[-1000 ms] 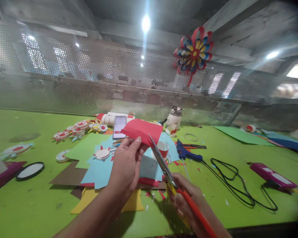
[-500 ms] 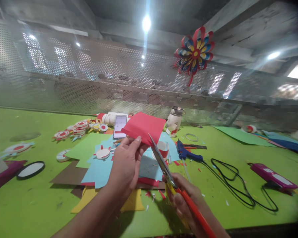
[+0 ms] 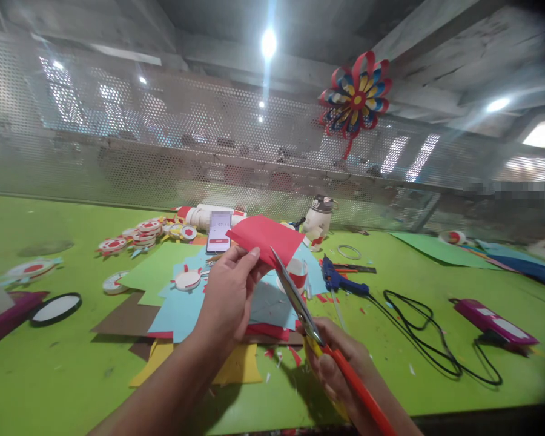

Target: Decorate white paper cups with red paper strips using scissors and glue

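A red sheet of paper [image 3: 266, 237] is pinched by its near left edge between the thumb and fingers of my left hand [image 3: 231, 290], held above the table. My right hand [image 3: 340, 363] grips scissors [image 3: 302, 306] with orange and yellow handles. Their blades point up and left, and the tip lies against the paper's lower right part. Below the paper are light blue sheets [image 3: 181, 315] and a white cup [image 3: 297, 275] with a red patch, partly hidden by the scissors.
Beyond the hands stand a phone [image 3: 218, 231] and a white bottle [image 3: 318, 221]. A blue glue gun [image 3: 343, 280] with a black cord lies right, near a purple power strip [image 3: 495, 321]. Decorated discs [image 3: 113, 245] lie left on the green table [image 3: 63, 375].
The red sheet's far edge has dipped and the sheet looks flatter. Both hands keep nearly the same place and hold.
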### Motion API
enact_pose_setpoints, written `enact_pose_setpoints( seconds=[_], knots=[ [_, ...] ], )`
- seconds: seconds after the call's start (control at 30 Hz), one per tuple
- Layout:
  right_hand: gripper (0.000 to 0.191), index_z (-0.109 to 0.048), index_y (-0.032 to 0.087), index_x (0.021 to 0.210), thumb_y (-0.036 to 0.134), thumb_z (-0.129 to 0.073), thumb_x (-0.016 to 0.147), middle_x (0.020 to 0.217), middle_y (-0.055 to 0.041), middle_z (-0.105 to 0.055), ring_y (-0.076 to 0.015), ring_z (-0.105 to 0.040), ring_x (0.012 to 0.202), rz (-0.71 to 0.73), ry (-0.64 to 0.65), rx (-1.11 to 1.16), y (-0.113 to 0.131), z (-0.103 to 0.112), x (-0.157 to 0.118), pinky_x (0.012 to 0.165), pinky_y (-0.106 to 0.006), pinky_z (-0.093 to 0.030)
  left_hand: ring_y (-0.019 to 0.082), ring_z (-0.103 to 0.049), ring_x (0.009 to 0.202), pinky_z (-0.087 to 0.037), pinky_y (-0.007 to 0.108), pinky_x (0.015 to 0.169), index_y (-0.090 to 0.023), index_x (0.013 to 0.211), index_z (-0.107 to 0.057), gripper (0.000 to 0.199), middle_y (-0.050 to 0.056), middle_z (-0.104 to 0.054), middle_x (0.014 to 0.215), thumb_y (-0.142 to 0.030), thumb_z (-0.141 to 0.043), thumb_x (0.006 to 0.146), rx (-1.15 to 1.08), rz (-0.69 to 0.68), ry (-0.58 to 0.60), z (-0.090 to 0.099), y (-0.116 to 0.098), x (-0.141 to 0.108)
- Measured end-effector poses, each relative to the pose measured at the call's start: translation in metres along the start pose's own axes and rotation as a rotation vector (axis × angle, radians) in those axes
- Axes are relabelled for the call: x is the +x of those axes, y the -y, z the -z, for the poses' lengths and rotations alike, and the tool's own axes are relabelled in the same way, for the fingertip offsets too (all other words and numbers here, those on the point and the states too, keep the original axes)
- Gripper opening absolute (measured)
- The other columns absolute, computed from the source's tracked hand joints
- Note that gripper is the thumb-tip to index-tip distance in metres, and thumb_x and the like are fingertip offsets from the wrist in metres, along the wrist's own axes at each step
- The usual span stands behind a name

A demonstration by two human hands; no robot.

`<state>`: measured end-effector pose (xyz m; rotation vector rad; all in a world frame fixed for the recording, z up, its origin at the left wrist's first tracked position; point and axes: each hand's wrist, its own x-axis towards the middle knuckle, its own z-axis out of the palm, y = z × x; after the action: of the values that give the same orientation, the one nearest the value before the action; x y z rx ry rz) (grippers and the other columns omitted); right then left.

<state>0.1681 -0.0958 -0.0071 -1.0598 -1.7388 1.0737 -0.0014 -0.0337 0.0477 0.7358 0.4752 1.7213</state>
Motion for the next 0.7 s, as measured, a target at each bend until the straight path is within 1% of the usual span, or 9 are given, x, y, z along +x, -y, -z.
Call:
enact_pose_setpoints(
  seconds=[0.17, 0.27, 0.37, 0.47, 0.57, 0.7],
  knots=[
    [0.052, -0.055, 0.017, 0.101, 0.065, -0.046, 0.083, 0.066, 0.0028, -0.037, -0.0084, -0.027, 0.052, -0.003, 0.006, 0.025, 0.0009, -0.001, -0.0006, 0.042, -0.021, -0.02, 0.008, -0.056, 0.06, -0.044, 0.021, 0.056, -0.014, 0.072, -0.061, 0.008, 0.0, -0.064, 0.067, -0.012, -0.067, 0.076, -0.002, -0.013, 0.012, 0.0007, 0.0004, 0.0021],
    [0.052, -0.055, 0.017, 0.099, 0.066, -0.046, 0.082, 0.067, 0.0022, -0.038, -0.009, -0.029, 0.054, 0.023, -0.001, 0.008, 0.0002, -0.0012, 0.0, 0.044, -0.022, -0.022, 0.01, -0.058, 0.062, -0.046, 0.022, 0.059, -0.014, 0.07, -0.061, 0.009, 0.0, -0.065, 0.068, -0.012, -0.068, 0.074, 0.006, -0.015, 0.002, 0.0013, 0.0, 0.0027],
    [0.052, -0.056, 0.017, 0.099, 0.066, -0.046, 0.083, 0.067, 0.0024, -0.038, -0.0091, -0.029, 0.054, 0.032, -0.003, -0.009, -0.0013, -0.0005, -0.0007, 0.045, -0.022, -0.022, 0.01, -0.059, 0.063, -0.047, 0.023, 0.06, -0.014, 0.07, -0.061, 0.008, 0.0, -0.063, 0.065, -0.012, -0.067, 0.075, 0.017, -0.016, 0.019, 0.0024, -0.001, 0.0026],
    [0.052, -0.055, 0.018, 0.101, 0.065, -0.046, 0.083, 0.066, 0.0027, -0.039, -0.0076, -0.028, 0.051, -0.009, 0.011, 0.005, -0.0025, 0.0005, -0.0028, 0.042, -0.021, -0.02, 0.01, -0.06, 0.064, -0.048, 0.022, 0.06, -0.014, 0.072, -0.062, 0.006, 0.0, -0.063, 0.065, -0.012, -0.065, 0.077, 0.02, -0.013, 0.046, 0.0032, -0.002, 0.0029],
    [0.052, -0.053, 0.018, 0.105, 0.065, -0.047, 0.083, 0.064, 0.0043, -0.037, -0.0059, -0.023, 0.046, -0.059, 0.051, 0.057, -0.0032, 0.0015, -0.0044, 0.039, -0.02, -0.017, 0.011, -0.062, 0.068, -0.051, 0.025, 0.066, -0.013, 0.076, -0.063, 0.002, 0.001, -0.065, 0.069, -0.012, -0.065, 0.077, 0.03, -0.001, 0.051, 0.0032, -0.0025, 0.0039],
    [0.053, -0.054, 0.018, 0.105, 0.066, -0.047, 0.083, 0.067, 0.0026, -0.039, -0.0063, -0.025, 0.048, -0.029, 0.051, 0.065, -0.0038, 0.0024, -0.005, 0.04, -0.02, -0.017, 0.014, -0.065, 0.073, -0.054, 0.03, 0.074, -0.012, 0.083, -0.064, 0.006, 0.004, -0.07, 0.078, -0.014, -0.065, 0.078, 0.063, 0.013, 0.071, 0.0032, -0.0029, 0.0049]
  ],
)
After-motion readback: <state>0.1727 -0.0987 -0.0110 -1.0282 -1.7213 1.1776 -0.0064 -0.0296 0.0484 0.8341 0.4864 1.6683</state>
